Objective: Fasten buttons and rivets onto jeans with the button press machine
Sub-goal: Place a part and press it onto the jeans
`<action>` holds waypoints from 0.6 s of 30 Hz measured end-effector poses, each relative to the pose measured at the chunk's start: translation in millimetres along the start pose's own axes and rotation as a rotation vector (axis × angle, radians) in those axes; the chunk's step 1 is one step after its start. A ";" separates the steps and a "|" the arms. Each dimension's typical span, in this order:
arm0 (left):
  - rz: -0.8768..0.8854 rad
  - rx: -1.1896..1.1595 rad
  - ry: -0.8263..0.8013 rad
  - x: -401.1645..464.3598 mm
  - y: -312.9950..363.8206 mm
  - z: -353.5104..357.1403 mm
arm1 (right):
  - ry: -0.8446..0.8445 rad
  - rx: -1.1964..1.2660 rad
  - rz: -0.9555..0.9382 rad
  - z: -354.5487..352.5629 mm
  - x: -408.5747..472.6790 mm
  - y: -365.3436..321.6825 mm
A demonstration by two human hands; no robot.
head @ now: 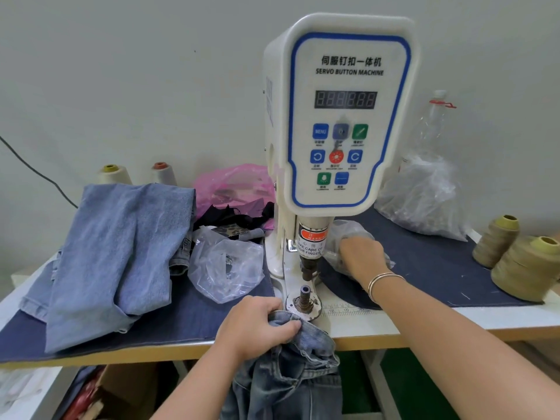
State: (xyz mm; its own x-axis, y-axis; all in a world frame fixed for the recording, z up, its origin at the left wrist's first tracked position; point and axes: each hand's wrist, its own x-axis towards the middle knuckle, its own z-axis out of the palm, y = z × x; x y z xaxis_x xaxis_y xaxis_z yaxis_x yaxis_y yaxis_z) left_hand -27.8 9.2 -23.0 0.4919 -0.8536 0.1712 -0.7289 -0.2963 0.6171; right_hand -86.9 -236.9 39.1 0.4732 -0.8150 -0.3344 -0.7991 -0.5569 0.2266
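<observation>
Dark-wash jeans [291, 359] hang off the front edge of the table [378, 325], waistband bunched up just at the base of the lower die [304, 298] of the servo button machine [345, 116]. Left hand [257, 325] grips that bunched denim, fingers curled round it, thumb on top; likely parking the fastening spot next to the die so it can slide on once a part is loaded. Die post looks bare, cloth is beside it, not over it. Upper punch [308, 265] sits raised above it, gap between them open.

Right hand [360, 257] reaches behind and right of the punch into a small clear plastic bag [348, 234], probably fishing for a button or rivet. Fingers are buried in the plastic, so cannot tell if they pinch anything or lie loose. Bangles on that wrist.

Outward: a second clear bag [224, 268] left of the machine holds small metal bits, too small to identify. Lighter jeans pile [118, 256] lies at the left on a dark denim mat [439, 268]. Pink bag [233, 186] with dark scraps sits behind. Big crumpled clear bag [424, 201] at back right, contents unreadable. Thread cones [521, 265] at right edge, two more at back left. Display digits unlit or unreadable. Lower part of the jeans is cut off by the frame; under-table stuff is unclear.
</observation>
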 end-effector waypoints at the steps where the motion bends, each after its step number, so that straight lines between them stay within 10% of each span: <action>1: 0.003 -0.004 0.005 -0.2 -0.3 0.6 | -0.016 -0.015 0.022 0.4 -0.9 0.9; 3: 0.006 -0.015 0.007 -0.6 -0.8 1.1 | -0.338 0.041 0.175 -9.7 -7.0 1.9; 7: 0.010 -0.002 0.015 -0.7 -0.8 0.9 | -0.217 0.047 0.079 -17.2 -12.9 -0.1; 10: 0.010 0.001 0.015 -0.3 -0.4 1.5 | -0.438 0.011 0.164 -21.6 -15.6 1.8; 15: 0.005 -0.004 0.013 0.6 -0.3 1.6 | 0.469 0.173 -0.186 24.7 -19.6 15.3; 18: 0.006 -0.001 0.014 0.1 -0.4 1.6 | 0.183 0.173 -0.101 11.4 -8.9 13.0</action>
State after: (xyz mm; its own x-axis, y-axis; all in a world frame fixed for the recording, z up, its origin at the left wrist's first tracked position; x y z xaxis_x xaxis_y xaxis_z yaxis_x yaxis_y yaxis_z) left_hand -28.3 8.5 -24.4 0.4940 -0.8493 0.1862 -0.7319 -0.2905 0.6164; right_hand -105.7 -235.0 34.6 0.6004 -0.7808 -0.1728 -0.7884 -0.6141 0.0360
